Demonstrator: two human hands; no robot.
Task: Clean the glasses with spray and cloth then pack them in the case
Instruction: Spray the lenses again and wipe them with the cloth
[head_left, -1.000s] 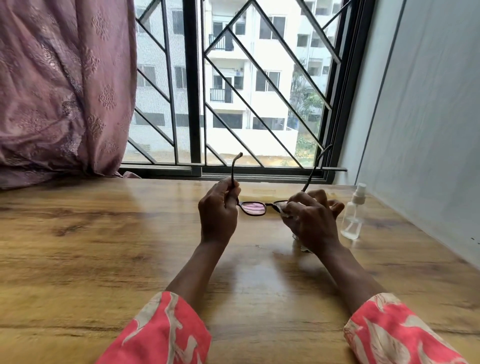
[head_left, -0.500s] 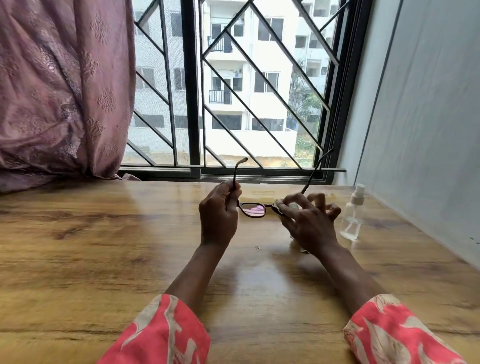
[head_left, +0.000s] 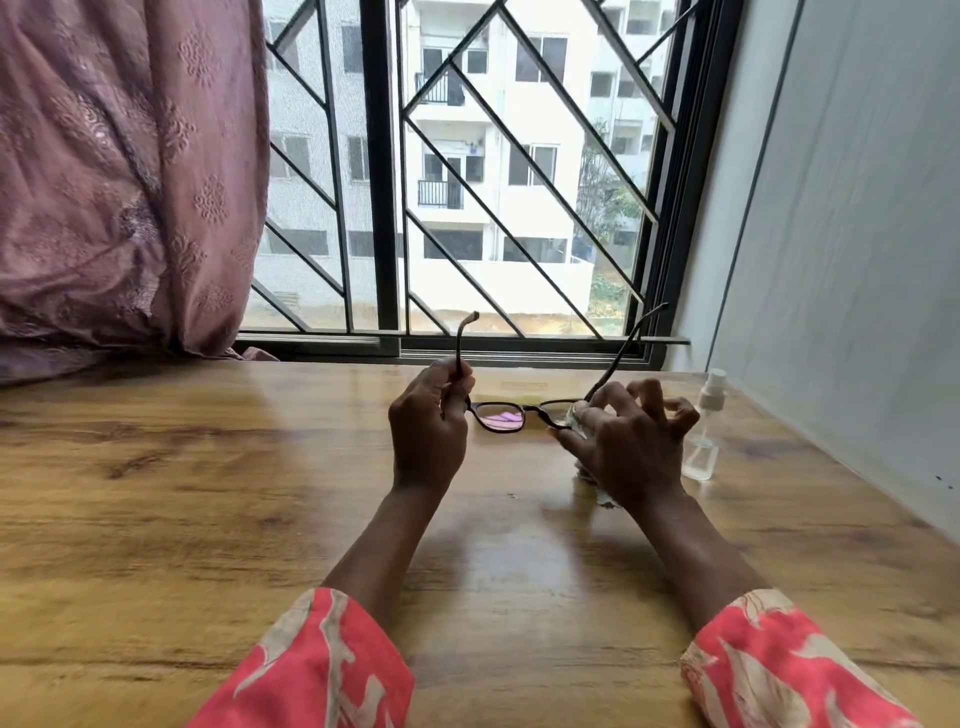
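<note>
Now right hand (head_left: 631, 447) fingers have spread over the glasses (head_left: 511, 415).

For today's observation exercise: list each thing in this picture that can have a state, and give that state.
glasses: unfolded, held off the table
left hand: gripping one temple
right hand: pressing cloth on a lens
cloth: bunched, mostly hidden
spray bottle: upright, untouched
curtain: drawn aside

Dark-framed glasses (head_left: 506, 415) are held above the wooden table (head_left: 208, 493), pinched at one hinge by the left hand (head_left: 428, 421); a cloth (head_left: 576, 418) is pressed against the other lens by the right hand (head_left: 631, 441). A spray bottle (head_left: 704, 431) is seen just beside it.
</note>
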